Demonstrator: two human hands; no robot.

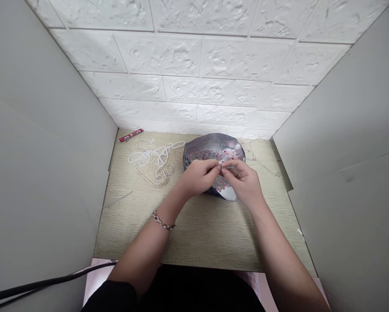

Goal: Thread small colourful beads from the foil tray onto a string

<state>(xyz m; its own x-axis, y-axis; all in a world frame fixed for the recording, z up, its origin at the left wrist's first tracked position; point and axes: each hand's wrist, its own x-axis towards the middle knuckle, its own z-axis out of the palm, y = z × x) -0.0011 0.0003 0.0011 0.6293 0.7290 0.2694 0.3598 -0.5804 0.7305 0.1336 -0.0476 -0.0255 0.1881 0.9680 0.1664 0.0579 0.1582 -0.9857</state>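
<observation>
My left hand (202, 177) and my right hand (243, 180) meet fingertip to fingertip, each closed in a pinch. Something thin and tiny is between them, too small to make out. Right beneath them lies a silvery pouch-like holder (210, 142), its raised back edge toward the wall. Many small pink, red and clear beads (222, 187) are spread inside it, partly hidden by my hands. A chain bracelet (163, 222) circles my left wrist.
Tangled strands of white and clear beads (158, 162) lie left of the holder. A small red packet (131, 135) rests in the back left corner. Thin wire or thread (262, 164) trails at the right. Grey panels (350, 143) and a white brick-patterned wall (181, 56) enclose the tabletop (194, 234).
</observation>
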